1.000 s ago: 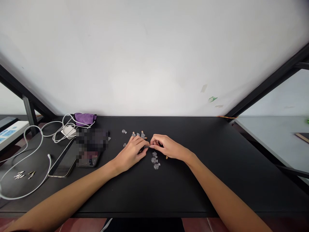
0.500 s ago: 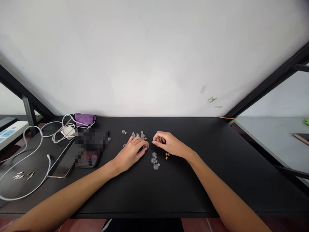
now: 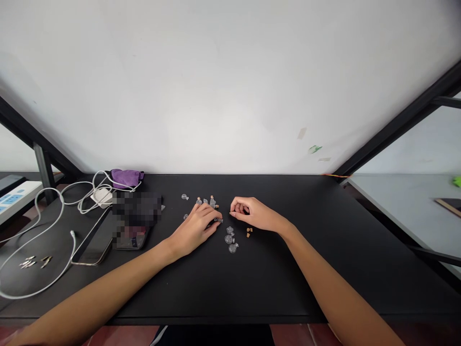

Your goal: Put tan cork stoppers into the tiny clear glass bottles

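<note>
My left hand [image 3: 197,225] rests on the table with its thumb and forefinger pinched round a small clear glass bottle [image 3: 219,220], whose neck points right. Facing it from the right, my right hand [image 3: 248,211] is closed in a pinch; a tiny tan cork [image 3: 231,213] seems to show at the fingertips. Behind my left fingers are several small bottles, one of them a corked bottle [image 3: 212,201] standing upright. Three clear bottles, among them a round bottle [image 3: 229,239], lie between and below my hands. A few loose corks [image 3: 248,231] lie below my right hand.
On the left are a phone [image 3: 94,240], a second phone [image 3: 132,240] under a blurred patch, a white cable [image 3: 59,211], a purple cloth [image 3: 127,178] and small metal pieces [image 3: 29,262]. A white wall [image 3: 223,96] rises behind the black table [image 3: 201,288].
My right hand has drawn slightly to the right, away from the bottle. That bottle has tilted a little in my left fingers, and its neck shows more clearly.
</note>
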Demonstrator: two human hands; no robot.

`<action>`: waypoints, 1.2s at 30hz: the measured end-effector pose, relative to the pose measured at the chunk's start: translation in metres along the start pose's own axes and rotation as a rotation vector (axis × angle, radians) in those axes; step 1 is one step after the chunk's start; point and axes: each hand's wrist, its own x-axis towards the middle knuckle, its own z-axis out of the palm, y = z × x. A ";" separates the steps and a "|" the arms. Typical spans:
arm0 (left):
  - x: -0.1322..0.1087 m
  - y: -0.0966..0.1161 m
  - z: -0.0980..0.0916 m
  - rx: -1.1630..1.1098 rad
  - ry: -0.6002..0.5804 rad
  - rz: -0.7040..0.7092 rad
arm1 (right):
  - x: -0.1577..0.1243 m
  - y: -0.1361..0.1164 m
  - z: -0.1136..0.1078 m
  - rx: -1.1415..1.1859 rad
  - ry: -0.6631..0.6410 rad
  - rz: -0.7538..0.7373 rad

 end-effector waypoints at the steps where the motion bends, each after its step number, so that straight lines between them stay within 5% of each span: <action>1: 0.000 0.000 0.000 0.000 -0.001 0.001 | 0.000 0.000 0.000 -0.001 -0.004 0.001; 36: 0.000 0.000 -0.001 -0.002 -0.012 0.028 | 0.000 0.001 -0.001 0.006 -0.040 0.005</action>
